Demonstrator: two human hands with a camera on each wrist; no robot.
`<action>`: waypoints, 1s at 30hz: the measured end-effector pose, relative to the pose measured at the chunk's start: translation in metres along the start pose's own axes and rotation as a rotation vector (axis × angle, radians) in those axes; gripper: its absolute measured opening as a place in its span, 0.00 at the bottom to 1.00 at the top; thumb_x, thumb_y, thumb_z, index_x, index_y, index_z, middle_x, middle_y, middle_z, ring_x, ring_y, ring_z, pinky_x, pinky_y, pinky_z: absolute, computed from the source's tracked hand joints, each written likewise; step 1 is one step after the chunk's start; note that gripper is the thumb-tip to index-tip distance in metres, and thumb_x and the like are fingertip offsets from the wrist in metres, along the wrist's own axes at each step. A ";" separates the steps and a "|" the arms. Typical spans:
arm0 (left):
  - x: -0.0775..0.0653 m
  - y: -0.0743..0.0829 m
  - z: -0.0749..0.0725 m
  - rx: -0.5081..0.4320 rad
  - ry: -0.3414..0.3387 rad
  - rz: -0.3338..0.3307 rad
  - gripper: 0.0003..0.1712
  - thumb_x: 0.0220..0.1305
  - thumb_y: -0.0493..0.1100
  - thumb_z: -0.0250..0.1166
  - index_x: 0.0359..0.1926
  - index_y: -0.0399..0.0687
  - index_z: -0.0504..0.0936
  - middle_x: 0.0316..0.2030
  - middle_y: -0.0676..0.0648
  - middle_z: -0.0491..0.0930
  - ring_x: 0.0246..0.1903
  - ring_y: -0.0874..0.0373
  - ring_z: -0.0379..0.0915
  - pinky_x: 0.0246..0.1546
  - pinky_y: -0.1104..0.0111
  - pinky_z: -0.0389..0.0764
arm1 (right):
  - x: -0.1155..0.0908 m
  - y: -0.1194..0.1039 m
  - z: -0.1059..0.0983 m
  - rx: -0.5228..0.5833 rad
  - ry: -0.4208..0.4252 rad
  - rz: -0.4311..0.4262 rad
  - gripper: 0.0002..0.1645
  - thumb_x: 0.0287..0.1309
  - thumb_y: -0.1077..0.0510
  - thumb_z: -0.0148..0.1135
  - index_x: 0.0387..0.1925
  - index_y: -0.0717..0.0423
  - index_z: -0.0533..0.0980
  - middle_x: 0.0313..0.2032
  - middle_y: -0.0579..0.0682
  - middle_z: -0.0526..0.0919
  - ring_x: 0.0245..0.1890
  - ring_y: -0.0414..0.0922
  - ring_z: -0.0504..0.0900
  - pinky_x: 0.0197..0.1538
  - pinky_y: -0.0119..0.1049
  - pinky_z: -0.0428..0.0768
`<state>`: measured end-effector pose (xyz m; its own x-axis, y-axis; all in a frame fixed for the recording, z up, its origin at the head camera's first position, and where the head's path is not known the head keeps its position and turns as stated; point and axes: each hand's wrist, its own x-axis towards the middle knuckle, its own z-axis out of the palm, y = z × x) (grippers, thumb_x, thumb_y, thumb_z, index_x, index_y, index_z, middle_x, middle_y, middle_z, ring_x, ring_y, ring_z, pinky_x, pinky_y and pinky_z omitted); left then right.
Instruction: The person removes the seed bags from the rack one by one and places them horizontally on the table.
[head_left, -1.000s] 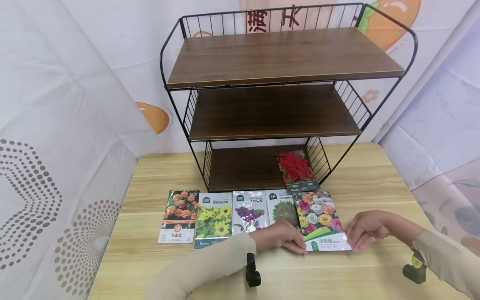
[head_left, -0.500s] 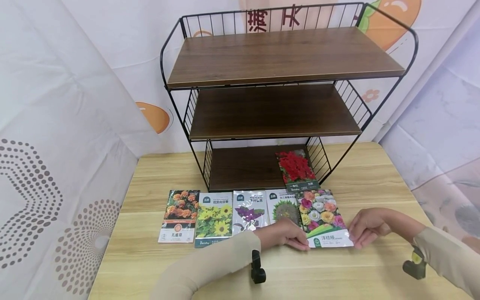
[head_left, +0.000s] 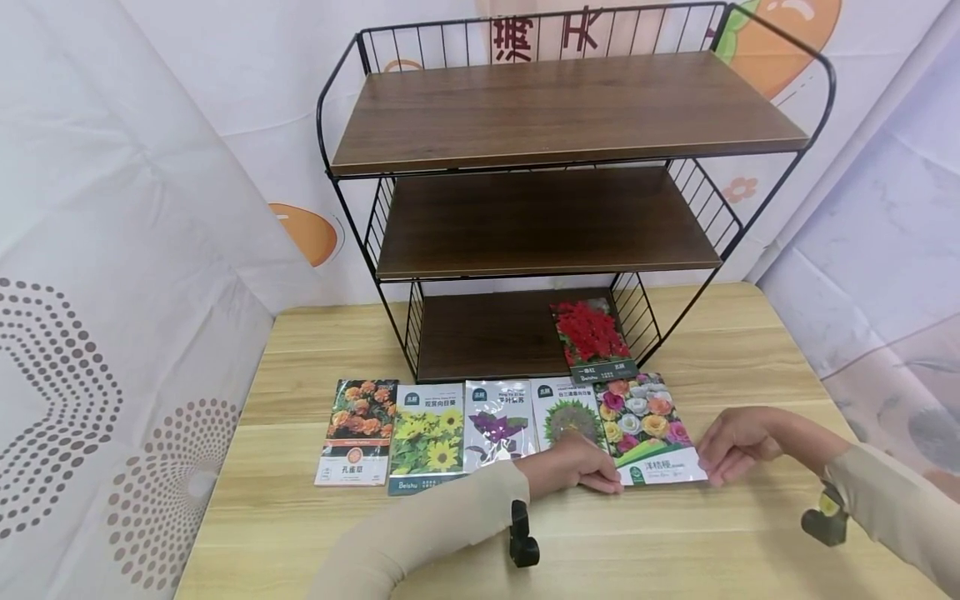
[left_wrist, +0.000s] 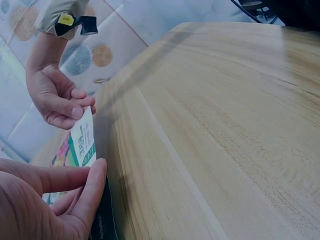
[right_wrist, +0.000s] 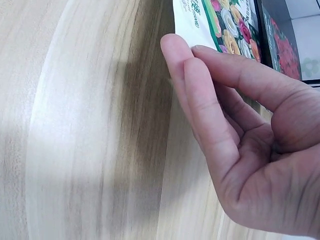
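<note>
A seed packet with multicoloured roses-like blooms (head_left: 645, 421) lies at the right end of a row of packets. My left hand (head_left: 572, 465) pinches its lower left corner. At the lower right corner, my right hand (head_left: 741, 443) pinches it between thumb and fingers. In the left wrist view the packet's white lower strip (left_wrist: 85, 137) spans the two hands, slightly raised off the table. The right wrist view has my fingertips (right_wrist: 177, 47) at its corner. Just left lies a sunflower packet (head_left: 567, 412), partly covered by my left hand. A red-flower packet (head_left: 592, 333) touches the top edge area.
A black wire shelf with three brown boards (head_left: 547, 221) stands behind the row; the red-flower packet leans on its lowest board (head_left: 487, 333). Further left lie a purple-leaf packet (head_left: 497, 421), a yellow-flower packet (head_left: 427, 433) and an orange marigold packet (head_left: 358, 429) on the wooden table (head_left: 262, 517).
Both hands have slid the multicoloured-flower packet slightly away from me and to the right, toward the shelf. The other packets stay where they were.
</note>
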<state>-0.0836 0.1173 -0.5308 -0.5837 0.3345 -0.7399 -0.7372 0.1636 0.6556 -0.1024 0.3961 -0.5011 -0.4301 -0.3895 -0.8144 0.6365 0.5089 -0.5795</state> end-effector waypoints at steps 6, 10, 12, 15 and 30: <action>0.001 0.000 0.004 -0.012 0.051 0.041 0.07 0.43 0.19 0.65 0.24 0.28 0.81 0.20 0.34 0.82 0.27 0.42 0.84 0.24 0.68 0.87 | 0.003 -0.001 -0.004 -0.020 0.026 0.019 0.11 0.51 0.67 0.64 0.38 0.71 0.79 0.30 0.60 0.86 0.30 0.47 0.87 0.38 0.34 0.87; 0.000 -0.002 0.007 -0.019 0.079 0.059 0.07 0.42 0.18 0.65 0.25 0.28 0.81 0.19 0.35 0.82 0.26 0.42 0.83 0.23 0.67 0.87 | 0.006 -0.001 -0.006 -0.050 0.034 0.033 0.11 0.51 0.66 0.64 0.37 0.69 0.79 0.29 0.58 0.86 0.29 0.46 0.87 0.37 0.34 0.87; 0.000 -0.003 0.007 -0.028 0.084 0.067 0.07 0.42 0.18 0.65 0.25 0.27 0.81 0.19 0.35 0.81 0.25 0.42 0.83 0.23 0.66 0.87 | 0.007 -0.001 -0.007 -0.064 0.036 0.037 0.11 0.51 0.66 0.65 0.37 0.69 0.79 0.29 0.58 0.86 0.29 0.46 0.87 0.36 0.34 0.87; -0.001 -0.004 0.008 -0.029 0.091 0.075 0.07 0.42 0.18 0.65 0.25 0.28 0.81 0.19 0.35 0.81 0.25 0.42 0.83 0.23 0.66 0.87 | 0.008 -0.001 -0.006 -0.079 0.043 0.042 0.10 0.51 0.65 0.65 0.36 0.69 0.79 0.28 0.57 0.86 0.28 0.45 0.87 0.36 0.34 0.87; -0.004 0.000 0.007 -0.006 0.115 0.073 0.07 0.41 0.19 0.66 0.24 0.29 0.81 0.19 0.35 0.82 0.24 0.43 0.83 0.22 0.66 0.86 | 0.018 -0.001 -0.007 -0.125 0.101 0.107 0.11 0.48 0.63 0.69 0.34 0.66 0.80 0.28 0.59 0.86 0.27 0.45 0.87 0.35 0.35 0.87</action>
<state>-0.0789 0.1229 -0.5270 -0.6706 0.2365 -0.7031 -0.6934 0.1370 0.7074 -0.1154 0.3940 -0.5155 -0.4303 -0.2526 -0.8666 0.6002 0.6371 -0.4837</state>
